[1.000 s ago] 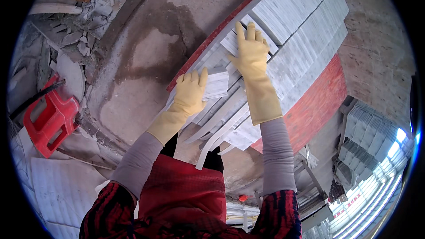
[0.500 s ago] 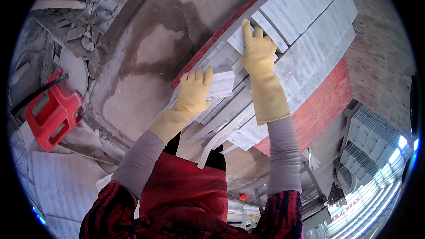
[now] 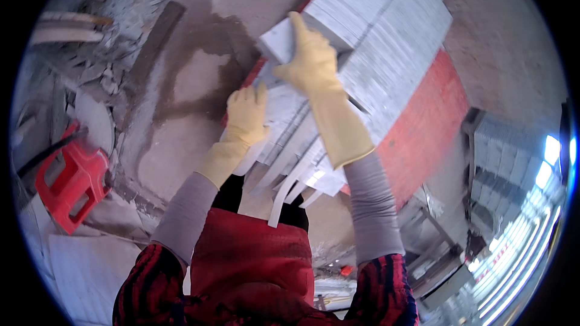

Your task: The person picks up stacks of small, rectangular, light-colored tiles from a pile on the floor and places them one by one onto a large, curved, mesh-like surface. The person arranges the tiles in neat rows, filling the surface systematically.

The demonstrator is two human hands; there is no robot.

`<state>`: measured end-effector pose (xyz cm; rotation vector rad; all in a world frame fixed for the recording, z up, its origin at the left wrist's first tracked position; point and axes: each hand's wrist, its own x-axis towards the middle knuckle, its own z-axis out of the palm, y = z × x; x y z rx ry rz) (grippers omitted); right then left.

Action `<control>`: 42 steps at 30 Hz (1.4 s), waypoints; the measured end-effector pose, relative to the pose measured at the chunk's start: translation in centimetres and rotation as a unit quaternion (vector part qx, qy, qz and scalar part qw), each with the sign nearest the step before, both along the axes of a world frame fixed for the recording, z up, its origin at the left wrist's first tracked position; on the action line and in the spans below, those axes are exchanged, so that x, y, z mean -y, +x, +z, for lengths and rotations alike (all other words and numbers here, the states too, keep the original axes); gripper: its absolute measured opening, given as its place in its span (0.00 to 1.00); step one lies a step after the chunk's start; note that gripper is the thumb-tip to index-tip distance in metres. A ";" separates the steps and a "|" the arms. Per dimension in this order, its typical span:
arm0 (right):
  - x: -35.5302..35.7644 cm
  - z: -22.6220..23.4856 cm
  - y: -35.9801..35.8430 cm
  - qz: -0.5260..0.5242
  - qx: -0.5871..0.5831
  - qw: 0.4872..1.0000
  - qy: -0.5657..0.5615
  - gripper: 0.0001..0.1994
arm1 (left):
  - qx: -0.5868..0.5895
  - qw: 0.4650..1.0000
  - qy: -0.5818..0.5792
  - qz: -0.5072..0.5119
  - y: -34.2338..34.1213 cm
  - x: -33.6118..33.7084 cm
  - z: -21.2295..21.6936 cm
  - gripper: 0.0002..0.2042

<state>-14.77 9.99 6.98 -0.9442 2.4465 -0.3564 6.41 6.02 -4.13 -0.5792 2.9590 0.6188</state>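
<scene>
Through the head camera I had the pale stone block [image 3: 276, 41] at the left edge of the work, just beyond the near pile [image 3: 287, 102] of stone strips and beside the near end of the long far stack [image 3: 386, 30]. Its bare end pointed left and slightly far; the glove covered the rest, and as far as I could make out the long axis ran from far left to near right, crosswise to the stack, which stretched from near left to far right on the red board [image 3: 430, 130]. My right hand [image 3: 307, 57] was clasped over the block, thumb on the near side and index finger reaching to the far edge. My left hand [image 3: 246, 115] lay with bent fingers at the left side of the near pile; I could not tell whether it gripped anything. Half a second earlier the right hand had been farther right, over pieces in the gap before the stack; now the block jutted out leftward. The left hand's bundle, plainly separate then, no longer stood out from the pile. Pale bands [image 3: 278, 205] curved down toward the red apron [image 3: 254, 247].
</scene>
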 end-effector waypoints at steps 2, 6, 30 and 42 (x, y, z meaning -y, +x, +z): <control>-3.2 4.1 2.7 -0.054 0.052 0.995 -0.068 0.60 | -0.012 1.000 -0.009 -0.010 -0.6 -0.6 0.0 0.44; -11.9 12.4 10.5 -0.223 0.227 0.936 -0.151 0.63 | -0.068 0.952 0.260 0.144 0.1 -1.1 -4.9 0.24; -76.0 30.9 70.8 -0.830 0.090 0.128 -0.535 0.35 | 0.377 0.655 0.653 -0.032 24.8 -46.8 38.6 0.39; -94.1 27.9 72.3 -0.803 0.040 -0.090 -0.588 0.33 | 0.497 0.489 0.689 -0.198 18.9 -80.4 46.3 0.43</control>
